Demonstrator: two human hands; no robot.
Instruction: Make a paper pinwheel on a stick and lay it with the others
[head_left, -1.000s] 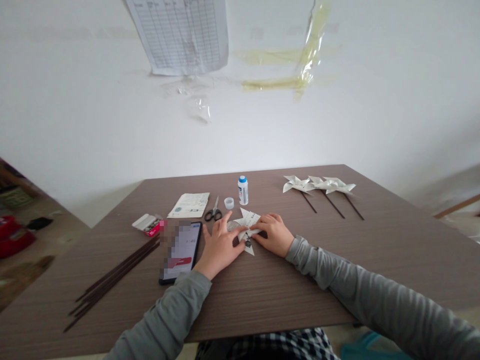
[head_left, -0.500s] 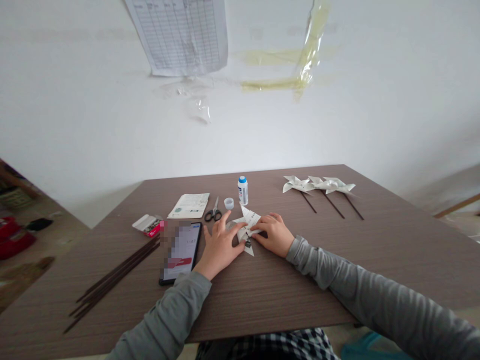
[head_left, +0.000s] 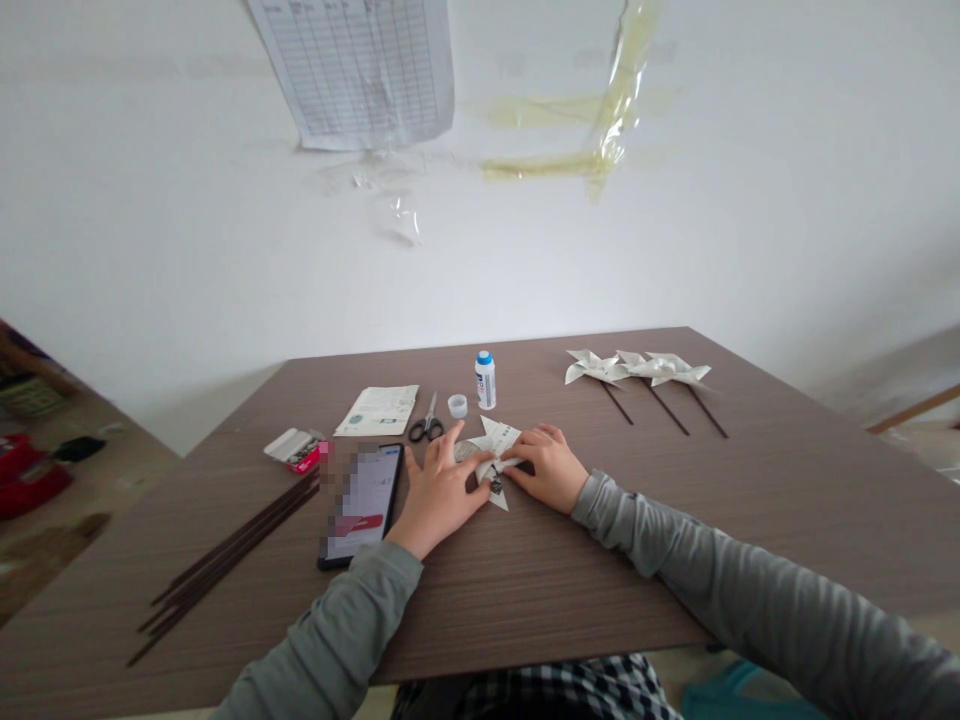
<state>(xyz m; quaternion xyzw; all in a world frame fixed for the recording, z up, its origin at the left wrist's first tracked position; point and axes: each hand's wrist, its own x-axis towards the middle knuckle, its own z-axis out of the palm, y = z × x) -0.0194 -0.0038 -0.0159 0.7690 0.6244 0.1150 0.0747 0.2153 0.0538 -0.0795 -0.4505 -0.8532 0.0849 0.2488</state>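
Note:
A paper pinwheel (head_left: 499, 437) folded from printed paper lies on the table between my hands. My left hand (head_left: 444, 490) has its thumb and index finger on the pinwheel's centre and left side, with the other fingers spread. From the right, my right hand (head_left: 551, 467) pinches the pinwheel near its middle, fingers curled. The exact fingertip contact at the centre is partly hidden. Just beyond stand a white glue bottle (head_left: 486, 385) with a blue cap and a small clear round cap (head_left: 457, 406). Black-handled scissors (head_left: 426, 428) lie past my left fingertips.
Three pinwheels on sticks (head_left: 645, 368) lie at the back right. Left of my hands are a phone (head_left: 364, 510), several dark sticks (head_left: 225, 560), an open red-and-white small box (head_left: 298, 450) and a printed paper sheet (head_left: 377, 411). A white wall rises behind the table (head_left: 600, 590).
The pinwheel's upper blade has come down slightly and lies flatter. Both hands have stayed almost where they were, still on the pinwheel.

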